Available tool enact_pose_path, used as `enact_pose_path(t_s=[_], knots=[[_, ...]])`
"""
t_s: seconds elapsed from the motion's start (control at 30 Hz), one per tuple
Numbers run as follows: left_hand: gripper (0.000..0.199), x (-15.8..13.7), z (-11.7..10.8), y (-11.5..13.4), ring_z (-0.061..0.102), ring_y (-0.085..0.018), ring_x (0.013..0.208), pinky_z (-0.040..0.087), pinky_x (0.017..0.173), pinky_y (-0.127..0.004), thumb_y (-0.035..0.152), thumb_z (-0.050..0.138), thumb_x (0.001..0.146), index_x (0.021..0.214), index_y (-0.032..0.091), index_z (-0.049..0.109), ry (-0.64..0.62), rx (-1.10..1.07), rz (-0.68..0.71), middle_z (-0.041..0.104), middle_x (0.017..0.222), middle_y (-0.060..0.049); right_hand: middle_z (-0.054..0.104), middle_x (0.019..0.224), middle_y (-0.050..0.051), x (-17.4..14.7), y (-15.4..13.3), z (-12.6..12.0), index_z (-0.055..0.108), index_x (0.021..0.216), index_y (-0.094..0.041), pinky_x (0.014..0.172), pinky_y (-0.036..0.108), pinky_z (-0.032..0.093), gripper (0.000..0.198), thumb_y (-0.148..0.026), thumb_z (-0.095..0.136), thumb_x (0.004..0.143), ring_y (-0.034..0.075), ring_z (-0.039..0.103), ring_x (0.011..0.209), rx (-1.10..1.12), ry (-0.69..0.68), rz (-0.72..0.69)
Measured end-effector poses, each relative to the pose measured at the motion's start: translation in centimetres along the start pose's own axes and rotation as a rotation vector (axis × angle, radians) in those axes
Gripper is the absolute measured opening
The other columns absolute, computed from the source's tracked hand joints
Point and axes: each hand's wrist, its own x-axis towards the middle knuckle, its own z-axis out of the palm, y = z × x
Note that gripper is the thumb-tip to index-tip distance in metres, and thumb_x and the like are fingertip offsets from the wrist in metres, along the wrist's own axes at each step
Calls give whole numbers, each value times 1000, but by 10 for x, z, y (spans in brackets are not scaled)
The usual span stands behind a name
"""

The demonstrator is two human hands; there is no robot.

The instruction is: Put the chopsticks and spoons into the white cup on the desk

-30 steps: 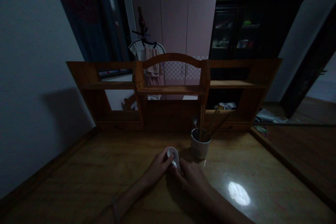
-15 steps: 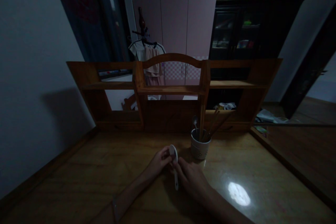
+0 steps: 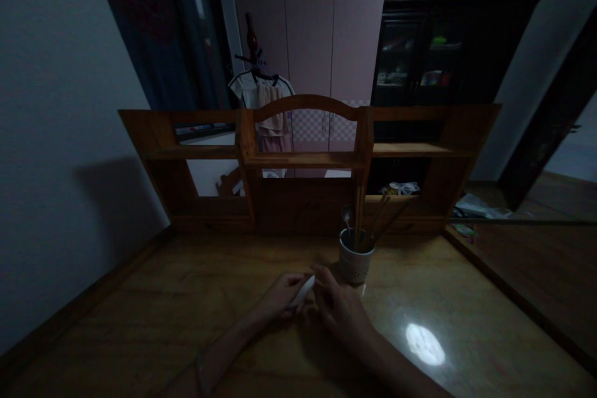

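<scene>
A white spoon (image 3: 303, 291) is held between my two hands above the wooden desk, tilted with its upper end to the right. My left hand (image 3: 280, 296) is closed around its lower part, and the fingers cover much of it. At the upper end, the curled fingers of my right hand (image 3: 339, 306) pinch the spoon. Just beyond my right hand stands a white utensil holder (image 3: 355, 263) with small holes low in its side. Several chopsticks (image 3: 359, 217) and a metal spoon (image 3: 346, 216) lean in it.
A wooden shelf unit (image 3: 305, 163) runs along the back of the desk (image 3: 196, 311). A wall (image 3: 69, 211) borders the left side. Bright light reflects off the desktop at right. Behind are pink wardrobe doors (image 3: 308, 50) and a dark cabinet (image 3: 420, 62).
The white spoon has turned in my hands: its handle pointed down toward me before and is now hidden. My right fingers have moved up to its upper end; my left hand has shifted slightly nearer.
</scene>
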Motion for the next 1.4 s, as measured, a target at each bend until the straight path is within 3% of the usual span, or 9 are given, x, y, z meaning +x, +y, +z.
enact_pose_path(t_s=[0.1,0.23,0.43,0.63,0.8,1.1,1.17,1.3,1.4], knots=[[57,-2,0,3,39,-9,46,25,44,-21,63,50,84,68,11,66,77,168,164,47,51,2,61,72,-2,-1,-1,0,51,119,-23,52,23,28,37,-10,50,85,17,58,60,-47,-43,9],[63,-7,-5,8,35,-10,49,21,48,-23,66,49,83,50,13,55,222,293,227,39,48,4,59,69,-4,0,-7,-2,47,128,-25,52,22,29,44,-12,54,87,16,57,58,-23,-53,8],[65,-12,-7,8,53,-17,58,35,55,-25,67,36,88,67,15,68,294,252,306,59,60,-3,61,68,-3,0,-2,3,59,113,-22,52,22,31,18,-21,60,95,15,56,55,-69,-65,-20],[65,-11,-5,4,56,-19,59,41,60,-27,66,30,90,66,18,68,329,263,281,61,58,-4,69,82,-2,-3,-11,5,46,138,-30,56,19,38,57,-10,68,89,15,62,62,-116,-229,-71],[58,-9,-1,12,54,-16,48,41,58,-27,55,31,94,63,19,64,260,324,325,53,45,1,70,93,3,-2,-9,8,67,101,-20,69,21,42,22,-3,62,88,19,67,78,-178,-255,-140],[39,-3,-12,11,55,-14,48,39,47,-23,50,30,95,77,22,51,497,156,362,57,59,2,66,79,0,-1,3,7,63,88,-17,61,20,40,5,-13,63,91,14,62,68,-87,-146,-110],[38,-5,-15,13,56,-15,53,40,51,-23,50,31,95,78,22,50,552,143,391,57,62,2,62,72,-1,1,-1,6,60,80,-16,56,20,37,12,-20,65,91,14,58,62,-83,-97,-91],[35,-5,-22,19,56,-16,60,40,61,-25,48,34,95,78,23,50,734,124,475,57,65,3,56,63,-2,7,-24,-15,54,75,-17,47,20,37,33,-42,69,89,14,53,54,160,15,15],[35,-2,-27,19,55,-16,64,41,65,-26,49,33,95,78,23,49,763,58,500,56,67,2,54,60,-2,7,-54,-61,53,74,-18,40,19,38,37,-48,70,88,14,53,49,356,95,83]])
